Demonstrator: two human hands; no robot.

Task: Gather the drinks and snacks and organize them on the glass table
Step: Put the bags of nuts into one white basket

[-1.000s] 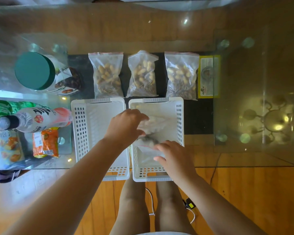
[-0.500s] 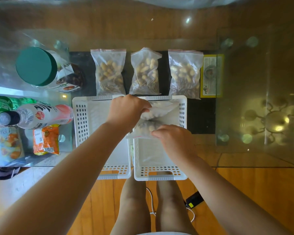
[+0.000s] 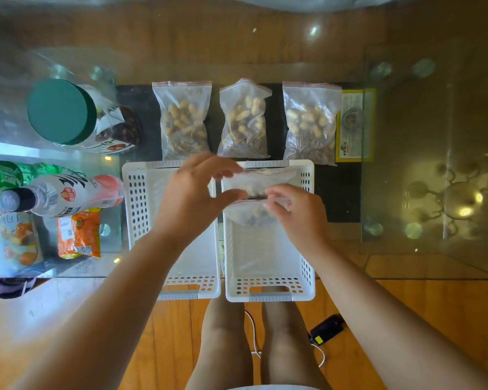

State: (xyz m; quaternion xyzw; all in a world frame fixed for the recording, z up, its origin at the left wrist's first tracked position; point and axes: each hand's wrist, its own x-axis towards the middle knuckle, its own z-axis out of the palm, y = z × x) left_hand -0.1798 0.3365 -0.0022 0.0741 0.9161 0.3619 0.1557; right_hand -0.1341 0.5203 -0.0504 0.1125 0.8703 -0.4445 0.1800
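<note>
Over the right white basket I hold clear zip bags of nuts. My left hand pinches the upper bag at its left edge. My right hand grips the lower bag by its red zip strip. Three more nut bags lie in a row on the glass table behind the baskets: left bag, middle bag, right bag. The left white basket is partly hidden by my left arm.
At the left stand a green-lidded jar, a white and pink bottle, a green bottle, an orange snack pack and a bread pack. A yellow card lies right of the bags. The table's front edge runs over a wooden floor.
Both hands rose from inside the right basket, lifting the bags of nuts toward its far end. The two bags have come apart, one in each hand.
</note>
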